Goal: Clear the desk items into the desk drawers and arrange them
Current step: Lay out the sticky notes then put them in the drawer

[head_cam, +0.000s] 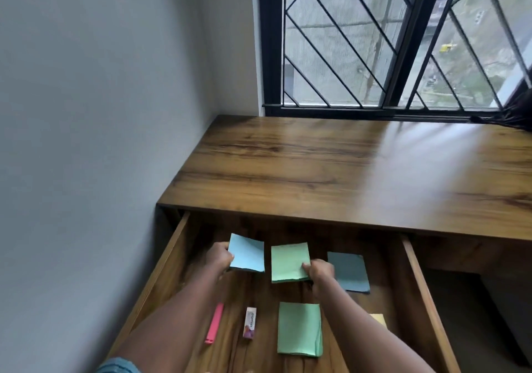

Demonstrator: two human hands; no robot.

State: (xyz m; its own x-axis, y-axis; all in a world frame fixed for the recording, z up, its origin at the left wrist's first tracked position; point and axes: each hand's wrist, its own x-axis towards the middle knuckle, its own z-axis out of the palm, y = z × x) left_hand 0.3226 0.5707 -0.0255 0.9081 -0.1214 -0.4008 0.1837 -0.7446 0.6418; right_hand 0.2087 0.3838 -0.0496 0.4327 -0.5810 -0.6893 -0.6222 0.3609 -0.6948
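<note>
A yellow paper (pixel 379 319) is mostly hidden behind the right arm, and the near end of the drawer (pixel 161 271) is cut off at the bottom of the view. The letters on the small box (pixel 249 322) are too blurry to read.

The left hand (pixel 220 259) curls its fingers on the left edge of a light blue paper square (pixel 247 253). The drawer's wooden side wall stands near, to the left of this hand. The right hand (pixel 319 271) pinches the near right corner of a green paper square (pixel 289 261) – a thin gap of wood shows between the two held papers. A darker blue square (pixel 349 271) lies just right of the right hand, partly behind it. Nearer the person than both hands lie another green square (pixel 299 329), the box and a thin pink stick (pixel 214 323), all apart, with bare wood between them.

The papers look flat and soft-edged. The desk top (pixel 345 171) beyond the hands is smooth, shiny brown wood with dark lines
</note>
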